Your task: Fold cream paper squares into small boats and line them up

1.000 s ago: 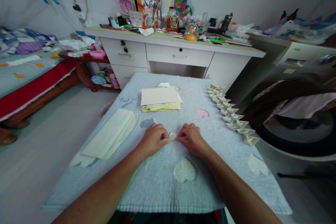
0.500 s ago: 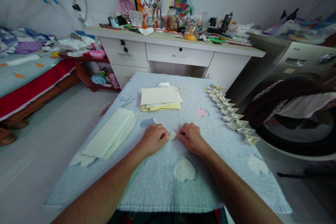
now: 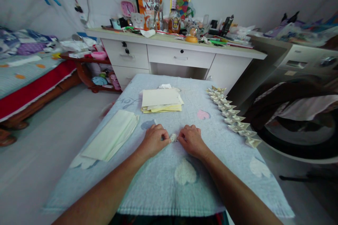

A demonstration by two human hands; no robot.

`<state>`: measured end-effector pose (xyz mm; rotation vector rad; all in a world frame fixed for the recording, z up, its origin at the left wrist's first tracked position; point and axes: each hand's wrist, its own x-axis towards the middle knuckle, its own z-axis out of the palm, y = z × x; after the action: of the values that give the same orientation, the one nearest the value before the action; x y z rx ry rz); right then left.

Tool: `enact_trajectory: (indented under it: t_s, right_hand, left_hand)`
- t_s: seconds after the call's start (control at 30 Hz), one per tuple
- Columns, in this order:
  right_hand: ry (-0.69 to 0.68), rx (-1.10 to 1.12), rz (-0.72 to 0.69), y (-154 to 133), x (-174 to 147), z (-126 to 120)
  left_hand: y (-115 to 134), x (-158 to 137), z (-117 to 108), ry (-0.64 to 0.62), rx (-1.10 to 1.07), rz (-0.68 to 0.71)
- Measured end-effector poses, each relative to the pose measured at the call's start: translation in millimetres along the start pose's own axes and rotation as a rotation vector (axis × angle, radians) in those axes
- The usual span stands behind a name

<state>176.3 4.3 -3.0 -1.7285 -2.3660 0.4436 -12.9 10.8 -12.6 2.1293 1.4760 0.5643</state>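
Along the left edge of the surface, a pale blue cloth [image 3: 148, 191], a sheaf of pale green sheets [image 3: 111, 135] lies aslant, its long side roughly following that edge and its layers fanned a little toward the middle. Next comes the left hand [image 3: 155, 139], its thumb and forefinger pressed together on the left end of a small paper piece [image 3: 173, 137]. Beyond that hand, toward the far edge, sits a stack of paper [image 3: 161, 97], cream on top with yellow sheets showing underneath. The small paper piece is near the middle of the surface, between the 2 hands: whitish and mottled with fine greyish marks, compact and roughly rounded in outline, its ends hidden by the fingertips and its folds too small to make out. The right hand [image 3: 192, 140] has its thumb and fingertips closed on the right end. Past it, farther from the near edge, is a printed pink heart [image 3: 203, 114]. Close along the right edge stands a row of folded paper boats [image 3: 232, 113], off-white with pointed tips, the farthest one, near the far right corner, darkly patterned in yellowish tones.
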Motion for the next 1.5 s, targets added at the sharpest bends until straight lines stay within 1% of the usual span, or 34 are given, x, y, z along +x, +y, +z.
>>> enact_trajectory:
  t_s: [0.17, 0.43, 0.63, 0.73, 0.87, 1.0, 1.3, 1.4, 1.5]
  right_hand:
    - [-0.006, 0.026, -0.001, 0.7, -1.0, -1.2]
    - [0.004, 0.002, 0.002, 0.5, -1.0, -0.4]
    - [-0.030, -0.025, 0.021, -0.9, 0.1, -1.4]
    - [-0.041, -0.049, 0.032, -1.9, 0.7, -2.2]
    - [-0.051, -0.054, 0.033, -4.1, 0.6, -4.1]
    - [-0.038, -0.059, 0.040, -5.1, 0.3, -4.2]
    - [-0.012, -0.066, 0.038, -3.8, 0.4, -1.2]
    - [-0.017, -0.066, 0.043, -4.0, 0.8, -1.3]
    - [-0.013, -0.062, 0.040, -2.9, 0.5, -0.9]
  left_hand:
    - [2.1, -1.8, -0.3, 0.002, -0.012, -0.032]
    - [6.9, -0.8, -5.3, -0.066, 0.037, -0.055]
    - [6.4, -1.0, -4.5, -0.103, 0.091, -0.067]
    - [7.5, -0.6, -2.8, -0.100, 0.129, -0.087]
    - [8.3, -0.5, -1.0, -0.061, 0.166, -0.109]
    - [8.8, -1.0, -1.9, -0.051, 0.169, -0.113]
    - [8.2, -3.4, -1.3, -0.052, 0.180, -0.084]
    - [8.2, -4.5, -0.3, -0.033, 0.135, 0.003]
    - [7.0, -4.0, -0.2, -0.065, 0.089, 0.121]
